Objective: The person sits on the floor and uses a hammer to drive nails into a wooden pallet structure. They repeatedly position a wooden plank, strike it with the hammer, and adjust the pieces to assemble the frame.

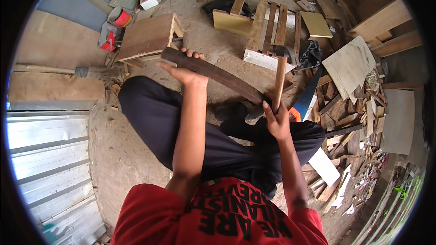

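A long dark brown wooden board [219, 78] slants across in front of me. My left hand [190, 73] is closed around its far left end, palm beneath and fingertips over the edge. Upright in my right hand [278, 121] is a hammer [279, 81], gripped low on its light wooden handle with the head at the top. The board's right end reaches that same hand; whether those fingers also grip it I cannot tell. Beside my right knee lies a hand saw [307, 91] with a dark blue blade and an orange handle.
A low wooden box-like stool [146, 37] stands beyond my left hand. Ahead is a slatted wooden frame [268, 27]. Scrap wood [347, 118] is heaped at the right, near a pale panel [349, 66]. Red tins [120, 17] and a broom [59, 69] are at the left.
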`<state>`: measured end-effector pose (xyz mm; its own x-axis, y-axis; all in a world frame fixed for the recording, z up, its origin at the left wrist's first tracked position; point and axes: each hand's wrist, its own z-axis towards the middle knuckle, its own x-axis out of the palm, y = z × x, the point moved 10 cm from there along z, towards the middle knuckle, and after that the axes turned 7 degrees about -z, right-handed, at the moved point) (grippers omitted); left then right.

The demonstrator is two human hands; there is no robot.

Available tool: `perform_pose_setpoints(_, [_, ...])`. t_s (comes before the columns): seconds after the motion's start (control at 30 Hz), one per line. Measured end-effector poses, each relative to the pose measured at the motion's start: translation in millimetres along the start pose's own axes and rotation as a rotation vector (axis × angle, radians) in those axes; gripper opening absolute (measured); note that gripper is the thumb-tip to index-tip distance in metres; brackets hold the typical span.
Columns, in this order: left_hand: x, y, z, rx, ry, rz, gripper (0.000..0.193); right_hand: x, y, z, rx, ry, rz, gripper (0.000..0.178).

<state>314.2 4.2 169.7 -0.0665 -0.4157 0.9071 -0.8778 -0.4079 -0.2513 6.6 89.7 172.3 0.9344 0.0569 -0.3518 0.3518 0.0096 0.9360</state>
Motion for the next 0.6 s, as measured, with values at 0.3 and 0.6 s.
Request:
perform_pose_setpoints(0.3, [-145,-18,48,0.087,-0.29,0.082,0.072,16,-16,38,-0.501,-0.229,-0.527,0.025])
perform_pose_setpoints(0.6, [-263,-1,130,0.204,-0.263,-0.142,0.067,62,-127,21,-0.103,0.01,-0.474,0.02])
